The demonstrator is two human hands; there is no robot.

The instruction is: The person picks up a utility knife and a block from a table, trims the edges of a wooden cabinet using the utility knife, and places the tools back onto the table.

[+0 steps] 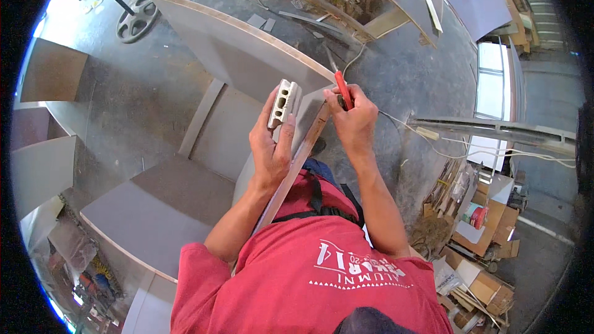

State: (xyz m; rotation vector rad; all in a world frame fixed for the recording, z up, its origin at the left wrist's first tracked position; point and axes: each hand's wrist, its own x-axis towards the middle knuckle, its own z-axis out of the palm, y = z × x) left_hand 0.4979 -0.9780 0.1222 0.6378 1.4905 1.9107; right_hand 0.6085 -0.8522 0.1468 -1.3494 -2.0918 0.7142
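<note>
My left hand (270, 148) holds a short cream-coloured block (284, 104) with several round holes along its face, gripped between thumb and fingers. In my right hand (359, 125) is a red-handled tool (341, 83) whose thin metal end points up and away; its exact kind is hard to tell. Both hands are above a grey box-like cabinet (241, 55) made of boards. One narrow board edge (312, 130) runs between my forearms, close to both hands. The far board's edge ends just beside the red handle.
Loose grey panels (43, 170) stand at the left. A wooden bench frame (371, 28) holding scraps is at the far side. Cardboard and offcuts (489, 226) are piled at the right, near a metal rail (495, 130) with cables. A black wheel-shaped base (137, 20) stands far left.
</note>
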